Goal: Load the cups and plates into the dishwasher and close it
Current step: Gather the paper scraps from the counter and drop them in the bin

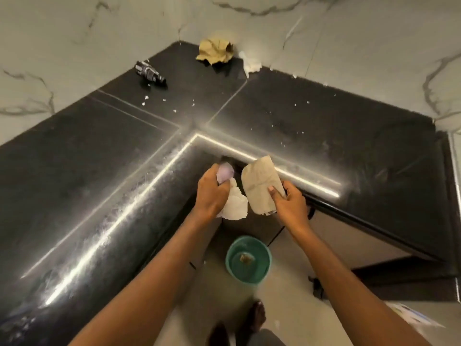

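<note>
Two hands (pixel 212 193) with paper scraps (pixel 260 186) above green bucket (pixel 260 267).

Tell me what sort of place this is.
Probably a kitchen corner: an L-shaped black stone countertop, marble-look wall tiles behind it, and a green bucket on the floor below. No dishwasher shows.

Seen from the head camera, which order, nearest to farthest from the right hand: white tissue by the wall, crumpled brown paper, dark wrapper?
1. white tissue, at the right wall.
2. crumpled brown paper, back corner, or dark wrapper, far left: too close to call.
</note>
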`<state>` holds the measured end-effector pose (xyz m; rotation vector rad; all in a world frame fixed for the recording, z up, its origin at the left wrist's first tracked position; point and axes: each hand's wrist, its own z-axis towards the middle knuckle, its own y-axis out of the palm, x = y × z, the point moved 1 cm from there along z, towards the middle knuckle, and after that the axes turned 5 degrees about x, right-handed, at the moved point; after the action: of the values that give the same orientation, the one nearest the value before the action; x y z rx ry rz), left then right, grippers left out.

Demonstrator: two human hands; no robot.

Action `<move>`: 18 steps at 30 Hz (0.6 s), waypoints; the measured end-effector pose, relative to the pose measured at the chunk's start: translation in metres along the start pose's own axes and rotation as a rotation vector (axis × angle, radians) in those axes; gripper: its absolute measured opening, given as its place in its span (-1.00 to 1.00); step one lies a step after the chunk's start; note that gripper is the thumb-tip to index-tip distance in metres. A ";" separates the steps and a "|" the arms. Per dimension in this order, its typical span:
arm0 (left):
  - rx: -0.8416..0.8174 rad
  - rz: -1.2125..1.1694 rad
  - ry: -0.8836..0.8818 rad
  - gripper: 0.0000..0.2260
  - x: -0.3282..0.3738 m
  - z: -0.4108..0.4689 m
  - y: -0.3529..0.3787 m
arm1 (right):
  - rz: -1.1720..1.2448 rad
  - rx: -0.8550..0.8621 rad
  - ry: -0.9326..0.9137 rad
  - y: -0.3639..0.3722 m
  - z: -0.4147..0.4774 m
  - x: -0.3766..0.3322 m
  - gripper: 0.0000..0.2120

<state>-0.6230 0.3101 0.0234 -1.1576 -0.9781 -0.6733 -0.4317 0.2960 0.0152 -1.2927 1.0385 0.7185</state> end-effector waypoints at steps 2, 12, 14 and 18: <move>-0.066 0.005 -0.063 -0.92 -0.021 -0.017 0.014 | -0.057 -0.010 0.039 0.002 -0.017 0.026 -0.90; -0.291 -0.061 -0.618 -0.58 -0.179 -0.084 0.127 | -0.205 -0.115 0.301 0.038 -0.060 0.212 -0.85; -0.343 -0.008 -0.715 -0.57 -0.215 -0.093 0.154 | -0.251 -0.119 0.368 0.049 -0.058 0.256 -0.78; -0.178 0.012 -0.530 -0.67 -0.298 -0.106 0.204 | -0.306 -0.130 0.432 0.081 -0.048 0.342 -0.68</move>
<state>-0.5514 0.2554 -0.3417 -1.5406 -1.3723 -0.4545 -0.3782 0.2215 -0.3278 -1.7229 1.1116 0.2795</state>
